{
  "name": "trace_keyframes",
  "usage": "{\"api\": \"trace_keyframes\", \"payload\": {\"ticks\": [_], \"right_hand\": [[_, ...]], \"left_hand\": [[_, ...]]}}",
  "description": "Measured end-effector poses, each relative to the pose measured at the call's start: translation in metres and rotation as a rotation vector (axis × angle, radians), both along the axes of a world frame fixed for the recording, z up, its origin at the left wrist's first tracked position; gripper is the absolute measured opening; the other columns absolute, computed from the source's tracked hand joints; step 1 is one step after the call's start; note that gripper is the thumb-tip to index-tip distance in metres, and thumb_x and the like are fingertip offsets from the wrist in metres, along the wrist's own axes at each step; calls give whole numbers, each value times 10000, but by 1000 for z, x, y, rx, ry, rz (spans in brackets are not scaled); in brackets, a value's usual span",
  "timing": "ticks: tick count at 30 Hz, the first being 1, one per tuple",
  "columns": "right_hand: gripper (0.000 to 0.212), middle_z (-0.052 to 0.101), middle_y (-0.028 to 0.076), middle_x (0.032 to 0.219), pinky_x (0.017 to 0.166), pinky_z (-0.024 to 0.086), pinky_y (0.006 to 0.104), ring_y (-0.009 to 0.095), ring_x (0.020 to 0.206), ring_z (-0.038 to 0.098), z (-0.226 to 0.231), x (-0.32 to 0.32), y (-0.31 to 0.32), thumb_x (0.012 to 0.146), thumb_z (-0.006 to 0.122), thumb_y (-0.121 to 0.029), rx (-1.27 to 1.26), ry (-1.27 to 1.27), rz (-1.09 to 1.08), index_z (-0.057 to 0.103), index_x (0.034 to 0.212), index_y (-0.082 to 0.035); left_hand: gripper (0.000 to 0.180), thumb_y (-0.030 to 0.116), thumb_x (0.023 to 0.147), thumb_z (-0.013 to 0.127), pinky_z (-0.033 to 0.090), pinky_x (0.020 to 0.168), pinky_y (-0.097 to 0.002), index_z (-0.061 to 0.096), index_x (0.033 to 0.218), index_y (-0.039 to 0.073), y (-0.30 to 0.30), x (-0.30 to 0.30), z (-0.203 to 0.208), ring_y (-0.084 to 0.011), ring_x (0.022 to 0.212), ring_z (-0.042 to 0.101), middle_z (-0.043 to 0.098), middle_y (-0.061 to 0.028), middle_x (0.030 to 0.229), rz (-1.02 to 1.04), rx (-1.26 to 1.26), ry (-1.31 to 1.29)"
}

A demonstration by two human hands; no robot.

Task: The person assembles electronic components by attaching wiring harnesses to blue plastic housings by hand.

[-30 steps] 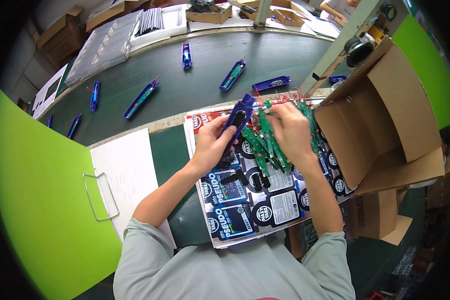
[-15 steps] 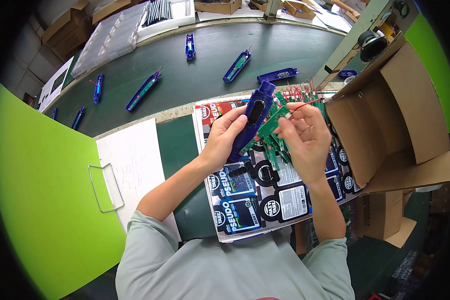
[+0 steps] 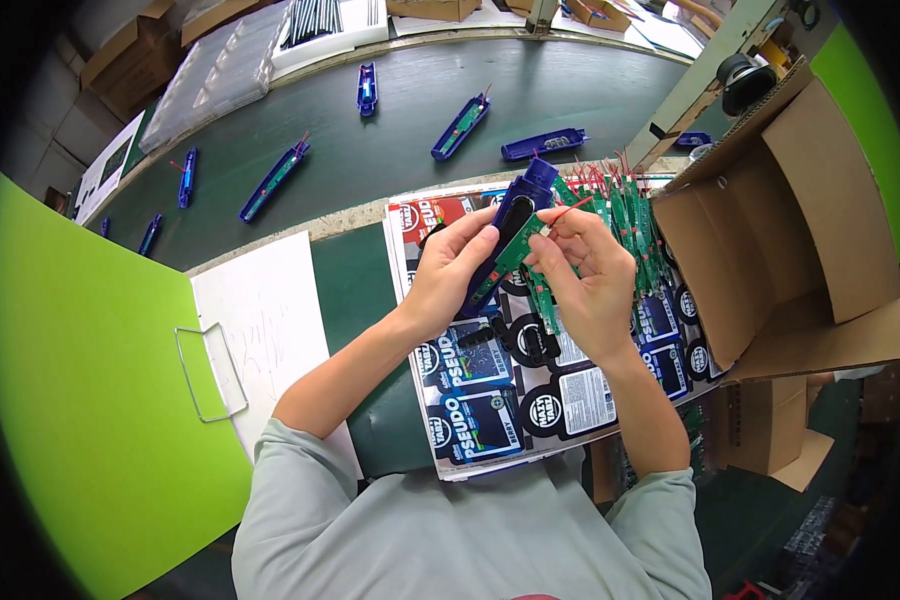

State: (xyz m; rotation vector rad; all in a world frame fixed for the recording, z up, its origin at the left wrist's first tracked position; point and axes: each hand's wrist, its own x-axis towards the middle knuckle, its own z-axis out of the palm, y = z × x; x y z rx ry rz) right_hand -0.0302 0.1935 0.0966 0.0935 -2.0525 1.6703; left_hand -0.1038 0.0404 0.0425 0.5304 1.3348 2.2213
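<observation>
My left hand point(image 3: 448, 275) is closed round a long dark-blue plastic housing point(image 3: 540, 176), tilted with its far end to the right. A black oval piece point(image 3: 515, 212) sits in the housing's upper part. Between the fingertips of my right hand point(image 3: 592, 275) is a narrow green circuit board point(image 3: 518, 250) with a red wire point(image 3: 572, 208). Its lower end lies along the housing's right side; whether it is seated inside I cannot tell. Beyond my right hand is a pile of similar circuit boards point(image 3: 630, 225) with red wires. Small black parts point(image 3: 478, 338) lie below my hands on printed sheets point(image 3: 490, 425).
Several blue housings point(image 3: 275, 180) lie across the dark green conveyor belt point(image 3: 390, 150), some with boards inside. An open cardboard box point(image 3: 760, 300) stands at right, beside a metal post point(image 3: 705, 90). Left are a bright green panel point(image 3: 100, 390) and a white sheet point(image 3: 270, 320) with a wire loop point(image 3: 210, 375).
My right hand has moved left, bringing the circuit board closer against the blue housing. The housings on the belt have shifted slightly left. My left hand has stayed nearly in place.
</observation>
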Motion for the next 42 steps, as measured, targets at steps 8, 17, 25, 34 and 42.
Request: {"api": "trace_keyframes", "payload": {"ticks": [8, 17, 25, 34, 42], "right_hand": [[211, 689, 57, 833, 585, 540, 230, 90, 694, 684, 9, -6, 5, 910, 683, 10, 88, -86, 21, 676, 1120, 28], [247, 612, 89, 899, 684, 480, 362, 213, 735, 622, 1, -5, -2, 821, 757, -36, 498, 96, -215, 691, 1058, -15], [647, 494, 80, 1007, 694, 460, 317, 151, 753, 485, -17, -8, -8, 770, 769, -2, 341, 72, -356, 473, 1344, -34], [605, 562, 61, 915, 638, 477, 321, 127, 686, 547, -36, -12, 3, 839, 776, -134, 78, -79, -244, 477, 1346, 5], [200, 662, 116, 970, 830, 479, 404, 304, 923, 624, -66, 4, -10, 834, 731, -101, 770, 73, -19, 696, 1012, -17]], "left_hand": [[375, 186, 1045, 533, 540, 836, -244, 574, 1368, 0, -1, 1, 3, -80, 957, 645, 685, -54, 1125, -51, 49, -124], [360, 182, 1050, 512, 567, 871, -324, 560, 1359, 5, 1, 5, 4, -132, 990, 664, 670, -75, 1133, -67, 63, -137], [382, 39, 1008, 560, 496, 929, -250, 524, 1382, -31, 5, 13, -1, -91, 1060, 604, 647, -51, 1192, 1, -58, 143], [379, 7, 1005, 549, 521, 864, -245, 518, 1379, -49, 3, 7, -2, -90, 997, 619, 657, -67, 1131, 64, -152, 199], [331, 56, 998, 576, 568, 743, -273, 565, 1316, -36, -21, -64, 28, -119, 850, 651, 664, -72, 1003, 398, -104, 145]]}}
